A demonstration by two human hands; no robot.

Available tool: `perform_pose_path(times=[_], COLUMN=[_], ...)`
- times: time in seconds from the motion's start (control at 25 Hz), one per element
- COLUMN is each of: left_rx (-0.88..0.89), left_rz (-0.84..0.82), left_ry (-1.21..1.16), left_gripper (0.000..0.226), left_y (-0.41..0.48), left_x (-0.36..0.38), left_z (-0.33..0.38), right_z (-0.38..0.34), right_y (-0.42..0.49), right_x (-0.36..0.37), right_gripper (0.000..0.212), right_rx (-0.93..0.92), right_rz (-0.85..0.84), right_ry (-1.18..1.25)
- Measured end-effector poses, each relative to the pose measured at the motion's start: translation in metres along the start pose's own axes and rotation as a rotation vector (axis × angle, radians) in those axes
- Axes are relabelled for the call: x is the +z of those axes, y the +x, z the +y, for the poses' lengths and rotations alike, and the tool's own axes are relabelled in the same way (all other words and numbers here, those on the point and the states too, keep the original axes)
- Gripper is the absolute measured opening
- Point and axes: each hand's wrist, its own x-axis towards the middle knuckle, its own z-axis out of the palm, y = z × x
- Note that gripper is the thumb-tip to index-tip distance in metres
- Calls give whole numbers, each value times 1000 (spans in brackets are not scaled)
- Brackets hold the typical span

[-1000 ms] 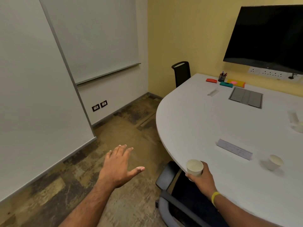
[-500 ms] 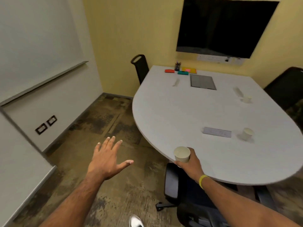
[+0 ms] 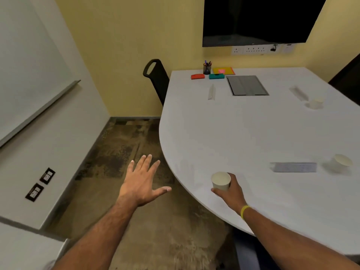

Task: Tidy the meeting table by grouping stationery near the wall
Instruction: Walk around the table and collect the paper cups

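While left hand [image 3: 141, 184] splays, right grip [image 3: 228, 190] encloses cup [image 3: 220, 180].

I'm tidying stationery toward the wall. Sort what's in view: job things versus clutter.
Job: pen holder, red eraser, green eraser, yellow pad, ruler.

Just there: held cup, two other cups, chair, screen.

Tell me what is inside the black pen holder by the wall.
The pen holder has a few pens sticking up past its rim, at least one blue or purple. Their lower parts and anything else inside are hidden by the dark holder's wall. The exact number is too small to tell.
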Motion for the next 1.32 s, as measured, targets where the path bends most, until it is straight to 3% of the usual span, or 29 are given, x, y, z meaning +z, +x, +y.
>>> perform_pose_path(times=[0.28, 0.76, 1.04, 1.32], left_rx=[136, 414, 535, 606], left_rz=[-46, -83, -41, -74], left_ry=[-23, -1, -40, -17], left_gripper=[109, 111, 110, 107], left_y=[140, 414, 557, 730], left_x=[20, 39, 28, 44], left_z=[-69, -209, -221, -198], right_z=[-47, -114, -135, -140], right_y=[95, 245, 354, 560], right_x=[71, 184, 209, 191], right_gripper=[76, 71, 72, 70], right_rx=[27, 192, 288, 320], right_rz=[87, 383, 514, 593], right_ry=[42, 104, 136, 185])
